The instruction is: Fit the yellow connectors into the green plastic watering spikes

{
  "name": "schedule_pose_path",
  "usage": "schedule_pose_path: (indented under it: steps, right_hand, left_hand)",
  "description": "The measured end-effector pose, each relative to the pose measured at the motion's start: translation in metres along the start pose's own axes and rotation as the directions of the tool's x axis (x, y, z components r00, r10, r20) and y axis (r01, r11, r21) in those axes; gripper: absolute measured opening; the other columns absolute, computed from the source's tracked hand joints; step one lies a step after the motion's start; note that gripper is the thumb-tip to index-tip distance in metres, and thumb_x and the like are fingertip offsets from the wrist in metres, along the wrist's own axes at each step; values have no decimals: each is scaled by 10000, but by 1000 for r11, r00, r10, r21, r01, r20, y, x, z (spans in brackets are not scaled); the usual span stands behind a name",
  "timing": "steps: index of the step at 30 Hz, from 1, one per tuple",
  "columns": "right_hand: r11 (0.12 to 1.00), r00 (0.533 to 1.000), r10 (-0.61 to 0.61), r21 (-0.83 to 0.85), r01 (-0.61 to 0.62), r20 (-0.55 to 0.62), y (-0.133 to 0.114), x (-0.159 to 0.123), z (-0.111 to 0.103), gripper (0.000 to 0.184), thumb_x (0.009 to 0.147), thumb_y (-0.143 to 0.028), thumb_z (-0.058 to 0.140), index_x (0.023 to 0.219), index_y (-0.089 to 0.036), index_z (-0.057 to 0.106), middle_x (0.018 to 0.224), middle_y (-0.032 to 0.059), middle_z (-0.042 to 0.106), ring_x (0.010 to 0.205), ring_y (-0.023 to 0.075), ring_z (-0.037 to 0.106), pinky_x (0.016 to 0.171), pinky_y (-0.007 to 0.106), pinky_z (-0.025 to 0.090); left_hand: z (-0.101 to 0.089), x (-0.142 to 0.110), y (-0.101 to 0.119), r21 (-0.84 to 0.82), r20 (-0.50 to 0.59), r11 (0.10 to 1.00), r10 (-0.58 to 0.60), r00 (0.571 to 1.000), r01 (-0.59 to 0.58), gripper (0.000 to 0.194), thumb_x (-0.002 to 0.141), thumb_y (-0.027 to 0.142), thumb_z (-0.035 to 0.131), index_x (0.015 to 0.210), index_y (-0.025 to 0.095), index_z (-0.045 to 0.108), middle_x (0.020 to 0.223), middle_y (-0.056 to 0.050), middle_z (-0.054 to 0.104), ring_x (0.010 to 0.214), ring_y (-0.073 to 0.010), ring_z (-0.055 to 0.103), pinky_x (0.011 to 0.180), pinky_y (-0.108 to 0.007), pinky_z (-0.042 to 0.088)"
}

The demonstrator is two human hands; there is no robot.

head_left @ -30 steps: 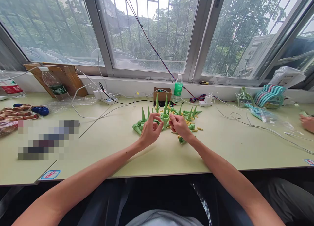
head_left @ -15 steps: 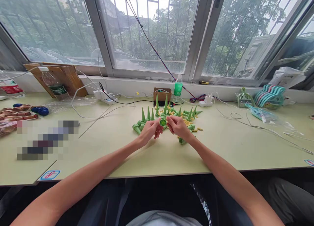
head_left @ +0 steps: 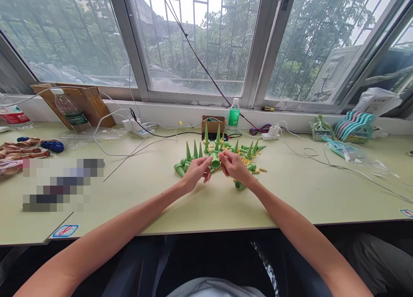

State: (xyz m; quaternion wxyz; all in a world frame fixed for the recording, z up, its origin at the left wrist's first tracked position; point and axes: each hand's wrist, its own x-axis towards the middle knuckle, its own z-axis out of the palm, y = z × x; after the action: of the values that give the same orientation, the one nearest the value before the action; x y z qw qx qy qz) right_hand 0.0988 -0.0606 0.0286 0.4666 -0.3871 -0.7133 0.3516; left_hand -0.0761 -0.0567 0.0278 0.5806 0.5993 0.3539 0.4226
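My left hand [head_left: 197, 172] pinches a green plastic watering spike [head_left: 215, 161] between thumb and fingers, its round hollow end facing me. At the spike's right side, the thumb and fingertips of my right hand [head_left: 235, 167] are pressed together. Whether they grip the spike or a small part against it is hidden. Around and behind both hands lie more green spikes [head_left: 188, 151], several standing point up, others on their sides. One lying spike [head_left: 239, 185] is just below my right hand. Small yellow pieces [head_left: 263, 170] are scattered to the right of my hands.
Behind the pile stand a small cardboard box [head_left: 213, 122] and a green-labelled bottle [head_left: 234, 112]. White cables [head_left: 318, 157] trail across the table [head_left: 306, 189]. Teal hangers [head_left: 355, 127] stand at the back right; a bottle [head_left: 69, 112] leans on cardboard at the left.
The spike's open end has tipped downward, so more of its outer side shows. Both hands have stayed almost in place around it.
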Motion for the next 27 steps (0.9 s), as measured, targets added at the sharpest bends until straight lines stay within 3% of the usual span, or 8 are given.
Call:
schedule_pose_path:
  steps: [12,27]
  right_hand:
    - [997,1000,-3,-71,4,8,-4,-1,-1,426,933,-613,400,756,-226,419,445,-72,463,360,104,432,440,229,359]
    - [979,999,-20,-202,13,-32,-7,-1,-1,401,934,-545,440,698,-221,434,441,-54,446,387,116,427,438,237,325]
  left_hand:
    - [1,-1,3,42,-13,997,61,998,-61,364,802,502,664,840,154,562,519,45,474,399,-89,491,365,-208,347]
    - [0,-3,-1,173,61,983,52,997,-62,380,856,530,582,781,161,533,511,35,498,412,-89,506,369,-186,353]
